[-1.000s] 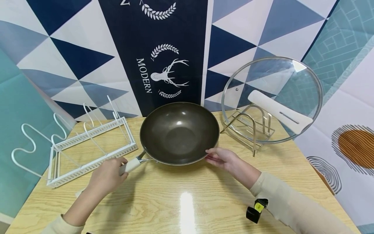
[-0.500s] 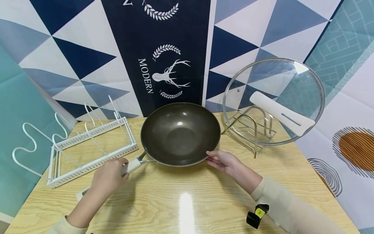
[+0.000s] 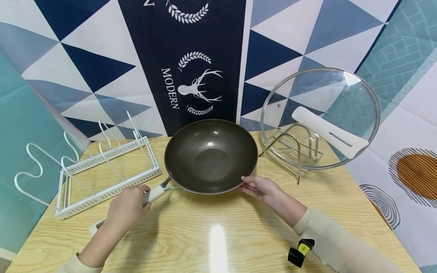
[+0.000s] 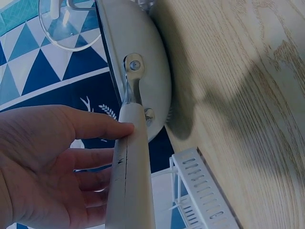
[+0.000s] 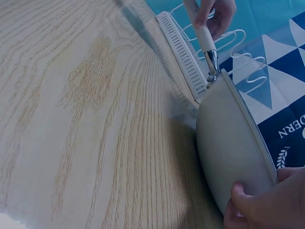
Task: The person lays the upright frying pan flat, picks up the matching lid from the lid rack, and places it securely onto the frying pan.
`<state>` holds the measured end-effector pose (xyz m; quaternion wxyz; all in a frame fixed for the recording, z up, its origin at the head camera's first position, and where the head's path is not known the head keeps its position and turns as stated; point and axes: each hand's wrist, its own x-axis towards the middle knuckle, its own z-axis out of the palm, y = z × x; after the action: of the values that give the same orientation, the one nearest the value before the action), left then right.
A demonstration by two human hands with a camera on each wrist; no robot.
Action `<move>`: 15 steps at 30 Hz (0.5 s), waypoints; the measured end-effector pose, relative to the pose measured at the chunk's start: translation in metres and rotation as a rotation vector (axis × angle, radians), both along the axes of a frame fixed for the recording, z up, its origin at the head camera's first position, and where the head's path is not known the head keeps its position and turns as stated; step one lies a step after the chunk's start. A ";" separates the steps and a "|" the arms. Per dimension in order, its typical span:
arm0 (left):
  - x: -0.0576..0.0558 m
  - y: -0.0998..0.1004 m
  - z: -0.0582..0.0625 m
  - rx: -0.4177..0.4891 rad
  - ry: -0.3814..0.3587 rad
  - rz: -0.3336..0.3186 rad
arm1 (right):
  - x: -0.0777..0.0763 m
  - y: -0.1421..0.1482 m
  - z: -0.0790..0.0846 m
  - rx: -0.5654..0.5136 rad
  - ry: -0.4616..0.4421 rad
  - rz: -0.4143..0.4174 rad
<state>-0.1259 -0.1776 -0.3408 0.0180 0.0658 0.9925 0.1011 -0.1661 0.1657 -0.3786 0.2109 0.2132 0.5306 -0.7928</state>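
Observation:
A wok [image 3: 211,159] with a dark inside and pale outside is in the middle of the head view, low over or on the wooden table. I cannot tell if its base touches. My left hand [image 3: 126,206] grips its pale handle [image 4: 128,176], thumb on one side and fingers behind, as the left wrist view shows. At the near right edge, my right hand [image 3: 264,191] pinches the wok's rim. In the right wrist view, the fingers of that hand [image 5: 267,205] lie on both sides of the rim.
Left of the wok stands a white rack [image 3: 109,193] with wavy wire dividers. A glass lid [image 3: 345,94] with a white handle leans upright in a gold wire stand [image 3: 297,151] at the right. A patterned cloth wall [image 3: 201,45] rises behind.
The whole scene has shifted slightly in the head view since one second ago. Both hands keep the same hold on the wok, and nothing has moved in the last half second.

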 end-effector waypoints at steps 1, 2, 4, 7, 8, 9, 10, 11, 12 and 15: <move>0.000 0.000 0.000 0.001 -0.002 0.001 | 0.000 0.000 0.000 -0.002 -0.002 -0.005; 0.000 0.000 0.000 0.001 -0.003 0.003 | 0.000 0.000 0.000 -0.003 -0.002 -0.005; 0.000 0.000 0.000 0.001 -0.005 0.005 | 0.000 0.000 -0.001 -0.006 0.000 -0.006; 0.000 0.001 0.000 0.002 -0.003 0.006 | 0.001 0.000 -0.001 -0.014 0.001 -0.006; 0.000 0.001 0.000 0.002 -0.001 0.006 | 0.001 0.000 -0.001 -0.015 0.002 -0.008; 0.000 0.001 0.000 0.002 0.002 0.006 | 0.001 0.000 -0.002 -0.018 0.004 -0.005; 0.000 0.001 0.000 0.003 0.005 0.005 | 0.001 0.000 -0.001 -0.019 0.002 -0.006; 0.000 0.001 0.000 0.003 0.008 0.005 | 0.001 0.000 -0.002 -0.019 0.001 -0.007; 0.000 0.001 0.000 0.003 0.010 0.004 | 0.001 0.000 -0.002 -0.019 0.000 -0.009; 0.000 0.001 0.000 0.003 0.016 0.003 | 0.000 0.000 -0.002 -0.018 -0.001 -0.002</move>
<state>-0.1259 -0.1767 -0.3409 0.0097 0.0653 0.9926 0.1020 -0.1657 0.1658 -0.3805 0.2121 0.2121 0.5232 -0.7977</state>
